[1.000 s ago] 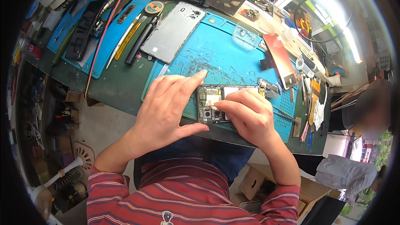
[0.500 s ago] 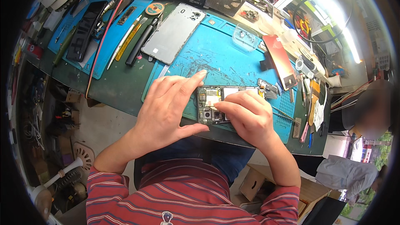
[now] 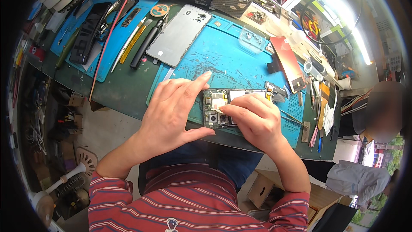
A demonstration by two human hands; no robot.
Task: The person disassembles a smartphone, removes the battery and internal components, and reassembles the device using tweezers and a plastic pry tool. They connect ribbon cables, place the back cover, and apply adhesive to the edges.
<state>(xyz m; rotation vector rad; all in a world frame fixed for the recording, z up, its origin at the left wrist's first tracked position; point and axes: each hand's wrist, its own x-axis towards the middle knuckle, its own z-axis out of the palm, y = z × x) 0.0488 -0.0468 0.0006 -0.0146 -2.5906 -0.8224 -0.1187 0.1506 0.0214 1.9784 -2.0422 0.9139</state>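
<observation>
An opened smartphone (image 3: 219, 95) lies lengthwise near the front of the blue mat, its circuit board and camera modules (image 3: 218, 118) bare at the left end. Around that end curves my left hand (image 3: 171, 107), open, index finger stretched past the far edge and thumb at the near edge. My right hand (image 3: 255, 118) covers the phone's right half. Its thumb and index finger are pinched together over the board, touching or just above a pale patch; whatever they hold, if anything, is too small or hidden to name.
A grey phone back cover (image 3: 178, 34) rests at the mat's upper left, near a black pen-like tool (image 3: 148, 43). Right of the phone are tweezers (image 3: 294, 118) and a small part with a flex cable (image 3: 277, 91). Farther off stand a clear plastic box (image 3: 252, 39) and a reddish panel (image 3: 286, 62).
</observation>
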